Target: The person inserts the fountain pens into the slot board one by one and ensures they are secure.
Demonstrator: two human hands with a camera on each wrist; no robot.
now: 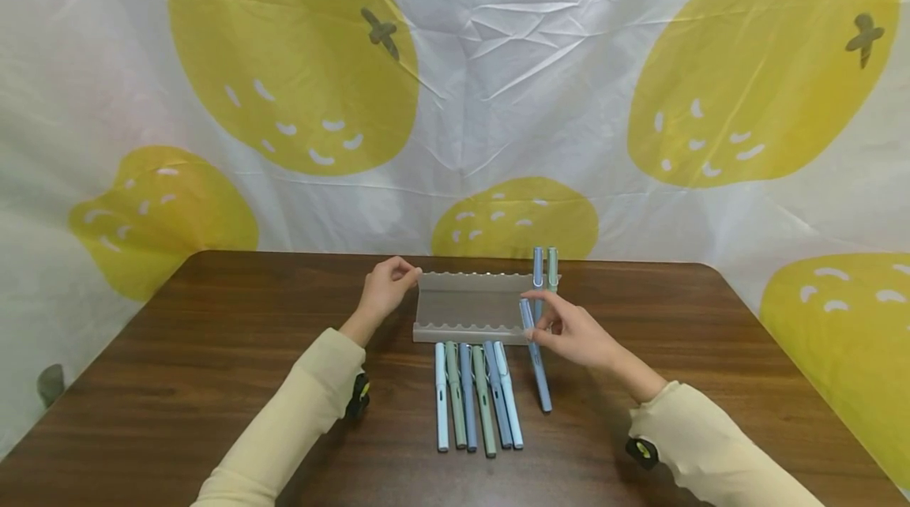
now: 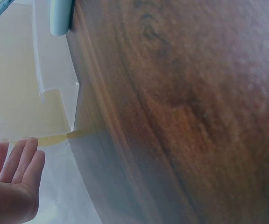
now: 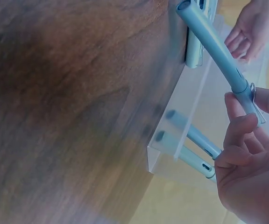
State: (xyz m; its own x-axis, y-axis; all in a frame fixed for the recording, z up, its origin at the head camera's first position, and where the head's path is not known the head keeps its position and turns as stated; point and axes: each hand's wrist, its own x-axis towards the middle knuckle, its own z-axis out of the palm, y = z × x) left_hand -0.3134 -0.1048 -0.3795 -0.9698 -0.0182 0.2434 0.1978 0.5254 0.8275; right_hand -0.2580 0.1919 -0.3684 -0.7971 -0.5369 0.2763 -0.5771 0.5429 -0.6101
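Observation:
My right hand [image 1: 574,337] pinches a blue pen [image 3: 214,49] by its capped end, thumb and fingers round the cap near the clip. The pen slants over the front right part of a clear pen rack [image 1: 462,306] with scalloped edges. A second blue pen [image 1: 538,266] and a green pen [image 1: 552,266] rest in the rack's right end, clips showing. At the back left corner of the rack, my left hand [image 1: 384,290] pinches its edge; the other fingers hang nearly straight in the left wrist view. That fingertip contact is partly hidden.
Several pale blue, green and darker blue pens [image 1: 485,396] lie side by side on the brown wooden table [image 1: 284,294] before the rack. Behind the table hangs a white cloth [image 1: 483,120] printed with yellow fruit.

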